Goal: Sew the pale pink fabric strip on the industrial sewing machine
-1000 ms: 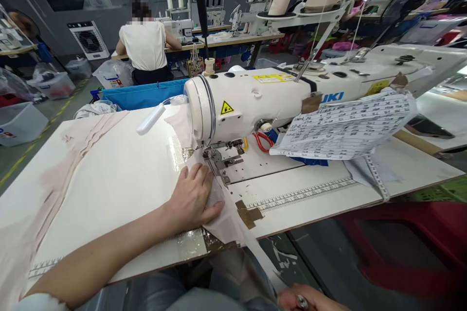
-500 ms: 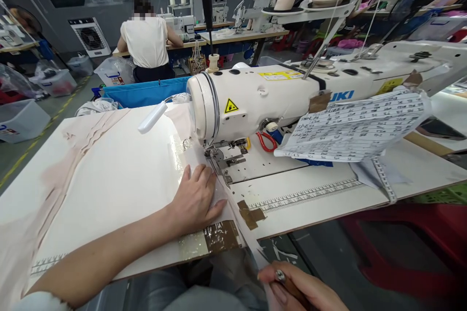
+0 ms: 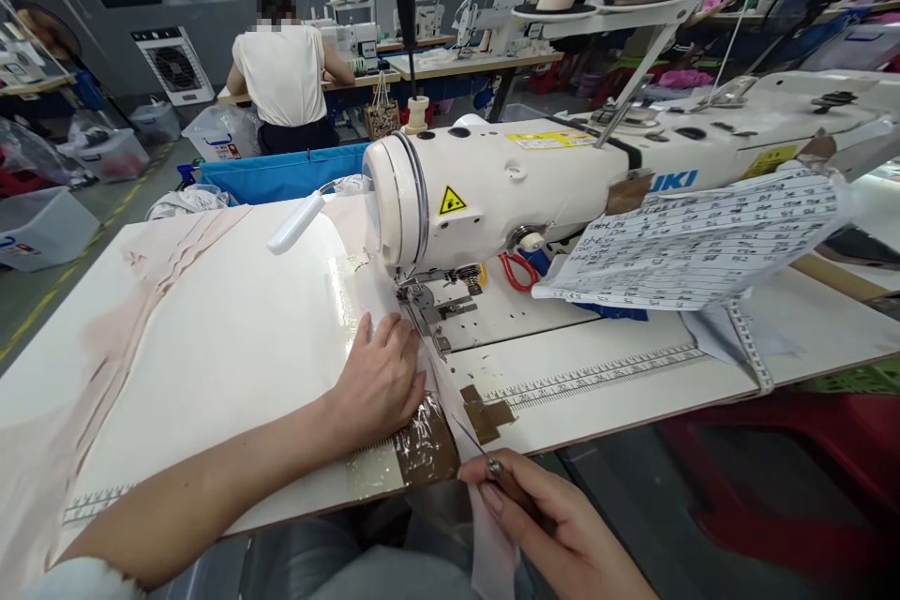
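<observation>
Pale pink fabric runs from under the sewing machine's needle area, over the table's front edge. My left hand lies on the fabric just in front of the presser foot, fingers lying bent on the cloth, thumb beside them. At the table's front edge my right hand is closed around an awl with a wooden handle. Its thin metal point reaches up and left over the fabric strip. The strip passes at my right fingertips and hangs below; whether they also pinch it is hard to tell.
The white sewing machine stands across the table. Red-handled scissors and a handwritten sheet are to its right. A white-handled tool lies at the back left. A person sits farther back.
My right hand has moved up and left with the awl, its point now over the fabric by the table edge. My left thumb has drawn in closer to the fingers.
</observation>
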`<state>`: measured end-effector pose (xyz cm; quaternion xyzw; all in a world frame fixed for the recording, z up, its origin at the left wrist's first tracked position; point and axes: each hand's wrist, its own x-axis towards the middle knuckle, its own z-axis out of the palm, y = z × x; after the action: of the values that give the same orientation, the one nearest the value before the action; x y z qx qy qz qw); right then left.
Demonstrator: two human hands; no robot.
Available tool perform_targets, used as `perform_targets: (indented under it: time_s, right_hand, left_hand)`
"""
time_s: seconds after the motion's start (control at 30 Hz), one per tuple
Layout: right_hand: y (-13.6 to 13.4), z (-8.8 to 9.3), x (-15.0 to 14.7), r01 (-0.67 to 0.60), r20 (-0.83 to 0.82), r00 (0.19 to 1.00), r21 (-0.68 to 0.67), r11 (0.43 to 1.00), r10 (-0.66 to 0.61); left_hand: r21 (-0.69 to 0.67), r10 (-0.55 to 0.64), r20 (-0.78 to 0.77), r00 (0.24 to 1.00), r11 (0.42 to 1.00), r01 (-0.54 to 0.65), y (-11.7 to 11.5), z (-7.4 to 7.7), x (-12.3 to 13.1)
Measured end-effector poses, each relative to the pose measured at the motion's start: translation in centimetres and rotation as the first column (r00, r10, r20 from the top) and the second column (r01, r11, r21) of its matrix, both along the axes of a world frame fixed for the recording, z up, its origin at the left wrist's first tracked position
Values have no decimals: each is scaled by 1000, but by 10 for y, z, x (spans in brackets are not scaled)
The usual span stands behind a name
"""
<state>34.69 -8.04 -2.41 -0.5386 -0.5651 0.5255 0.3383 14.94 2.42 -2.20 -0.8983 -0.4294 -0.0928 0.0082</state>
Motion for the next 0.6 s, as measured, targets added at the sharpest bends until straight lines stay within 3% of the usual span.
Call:
perform_targets:
  time_s: [0.17,0.37,0.5,0.6]
  right_hand:
    - [10,1,-6,-27,-10,1000,21,999,27]
    - [8,-12,-8,29,-6,1000,-16,999,-29]
    - [-6,-20,-13,159,-127,975,-160,974,-180]
    - [-20,-23,-24,221,-328,875,-385,896,-356]
  left_hand:
    - [7,-5,-36,999,1000,6,3,2,0]
    - [79,17,-84,996,997,-11,12,-4,-1]
    - [172,16,-126,992,985,6,18,-6,-3]
    - [138,17,-137,990,990,3,20,-3,-4]
